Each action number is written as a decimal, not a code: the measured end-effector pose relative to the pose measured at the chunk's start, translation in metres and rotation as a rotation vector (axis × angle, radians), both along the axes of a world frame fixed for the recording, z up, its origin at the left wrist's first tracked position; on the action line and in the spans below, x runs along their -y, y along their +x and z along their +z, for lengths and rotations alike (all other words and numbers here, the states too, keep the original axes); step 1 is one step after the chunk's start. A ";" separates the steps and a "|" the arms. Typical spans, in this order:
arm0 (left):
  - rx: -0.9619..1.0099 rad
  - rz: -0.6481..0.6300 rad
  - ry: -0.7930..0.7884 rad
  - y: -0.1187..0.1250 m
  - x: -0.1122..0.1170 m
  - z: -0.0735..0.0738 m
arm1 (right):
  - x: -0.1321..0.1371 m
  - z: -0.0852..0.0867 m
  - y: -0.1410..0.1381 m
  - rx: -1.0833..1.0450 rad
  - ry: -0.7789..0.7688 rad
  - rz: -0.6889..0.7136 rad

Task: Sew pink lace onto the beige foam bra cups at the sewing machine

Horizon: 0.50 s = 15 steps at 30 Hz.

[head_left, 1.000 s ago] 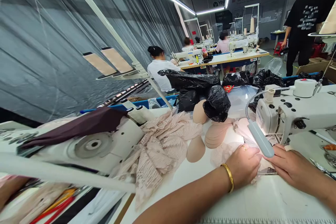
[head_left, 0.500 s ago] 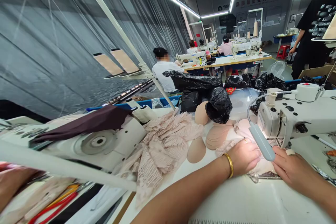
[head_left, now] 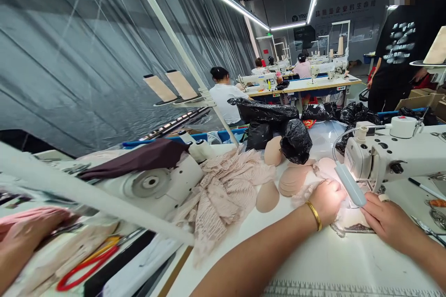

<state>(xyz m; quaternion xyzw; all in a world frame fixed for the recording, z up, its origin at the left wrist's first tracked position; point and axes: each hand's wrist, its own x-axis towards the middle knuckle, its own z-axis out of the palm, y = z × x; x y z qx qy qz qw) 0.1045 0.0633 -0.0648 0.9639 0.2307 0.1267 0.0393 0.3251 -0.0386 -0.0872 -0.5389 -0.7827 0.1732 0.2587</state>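
Observation:
At the sewing machine (head_left: 397, 153), both of my hands are on a pale pink fabric piece (head_left: 351, 219) with a lacy edge. My left hand (head_left: 327, 200), with a gold bangle at the wrist, has its fingers curled into the fabric left of the needle area. On the other side, my right hand (head_left: 383, 216) pinches the fabric's right part; its fingertips are partly covered by the grey lamp head (head_left: 351, 185). The lamp also hides the needle and presser foot. Beige oval pads (head_left: 292, 180) lie beyond my left forearm.
Crumpled pink lace fabric (head_left: 230, 181) is heaped left of the pads. Black plastic bags (head_left: 296, 141) line the table's back. Scissors with red handles (head_left: 87, 267) lie at lower left, near another person's hand (head_left: 21, 246). A ruler strip (head_left: 348, 289) runs along the front.
The view has shifted slightly, moving the table's things rightward in the picture. My left hand's fingers are more curled than before. The standing person at right has turned toward the camera.

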 end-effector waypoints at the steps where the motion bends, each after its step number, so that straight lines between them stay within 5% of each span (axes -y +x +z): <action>1: 0.009 0.010 -0.018 -0.004 0.000 0.002 | 0.001 0.001 -0.002 -0.026 -0.006 -0.012; 3: 0.025 0.026 -0.045 -0.015 0.011 0.008 | 0.004 0.005 -0.010 -0.148 -0.085 -0.054; 6: 0.201 0.009 -0.243 -0.038 0.059 0.011 | 0.010 0.012 -0.031 -0.483 -0.282 -0.123; 8: 0.440 -0.003 -0.613 -0.047 0.104 0.007 | 0.016 0.018 -0.050 -0.662 -0.357 -0.162; 10: 0.581 -0.029 -1.239 -0.049 0.144 0.000 | 0.027 0.021 -0.069 -0.806 -0.371 -0.220; 12: 0.799 0.104 -1.764 -0.045 0.168 -0.006 | 0.043 0.021 -0.085 -0.977 -0.377 -0.279; 13: 0.971 0.213 -1.892 -0.042 0.172 -0.006 | 0.053 0.019 -0.090 -1.043 -0.368 -0.301; 15: 1.368 0.421 -1.901 -0.035 0.169 0.000 | 0.073 0.011 -0.096 -1.091 -0.339 -0.329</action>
